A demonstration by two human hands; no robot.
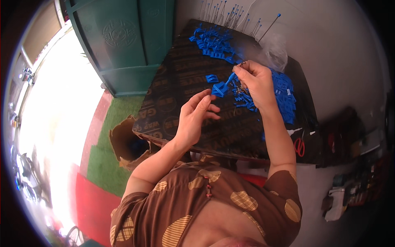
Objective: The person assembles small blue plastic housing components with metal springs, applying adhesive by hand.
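- I see both hands apart, with the blue plastic part [219, 89] between them, above the table [177, 94].
- Right hand [260, 84]: thumb and fingers pinched on the upper end of the part's stem.
- Left hand [192, 118]: fingertips at the part's lower left edge; I cannot tell whether they grip it.
- Loose blue piece [212, 78]: on the table, just beyond the held part.
- Blue pile [284, 99]: to the right of the right hand.

One left hand [192, 117], one right hand [260, 82], one open box [126, 126], one plastic bag [276, 51], blue pieces [284, 99] beyond counting
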